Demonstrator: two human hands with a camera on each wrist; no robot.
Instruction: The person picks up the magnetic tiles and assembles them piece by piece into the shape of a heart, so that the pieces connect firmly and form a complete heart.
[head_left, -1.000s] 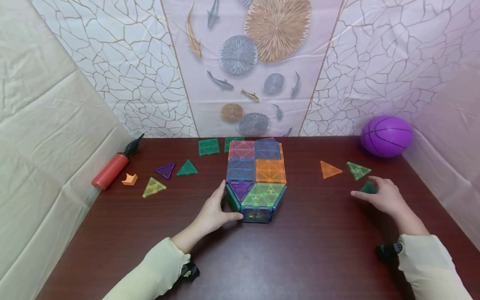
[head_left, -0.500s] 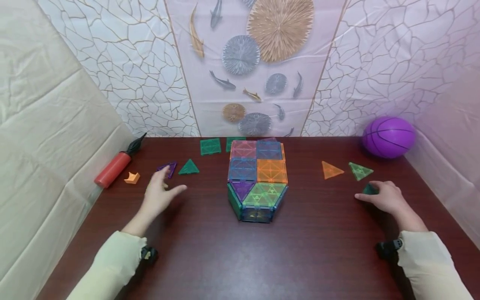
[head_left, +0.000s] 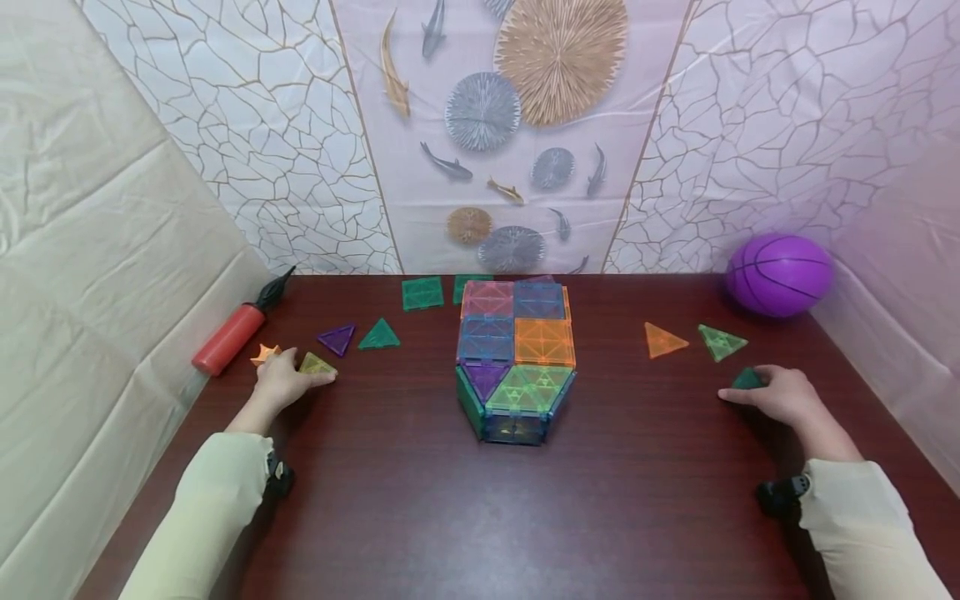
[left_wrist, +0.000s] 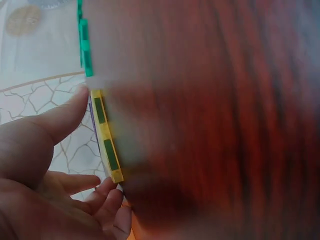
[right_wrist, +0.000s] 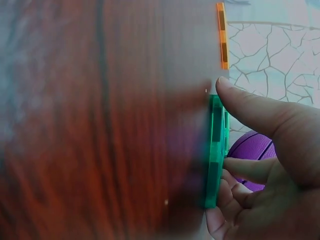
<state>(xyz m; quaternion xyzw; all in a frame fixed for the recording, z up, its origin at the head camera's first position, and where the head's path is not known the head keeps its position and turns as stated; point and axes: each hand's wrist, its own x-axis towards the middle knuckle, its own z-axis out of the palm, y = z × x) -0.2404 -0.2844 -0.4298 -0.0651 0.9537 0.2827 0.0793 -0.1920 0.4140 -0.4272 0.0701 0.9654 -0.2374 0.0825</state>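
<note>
In the head view, my left hand is low at the table's left side, around a yellow triangular magnetic tile. The left wrist view shows the thumb at one end of that flat yellow tile and curled fingertips at the other. Over on the right, my right hand holds a dark green triangular magnetic tile. Its thumb and curled fingers span the green tile in the right wrist view. Between the hands stands a box-like structure of coloured translucent magnetic tiles.
Purple and teal triangles lie left of the structure, a green square behind. An orange crown-shaped piece and red hand pump are far left. Orange and light green triangles and a purple ball are right.
My left hand has left the side of the tile structure and moved left to the yellow triangle. My right hand has shifted slightly right with the green tile.
</note>
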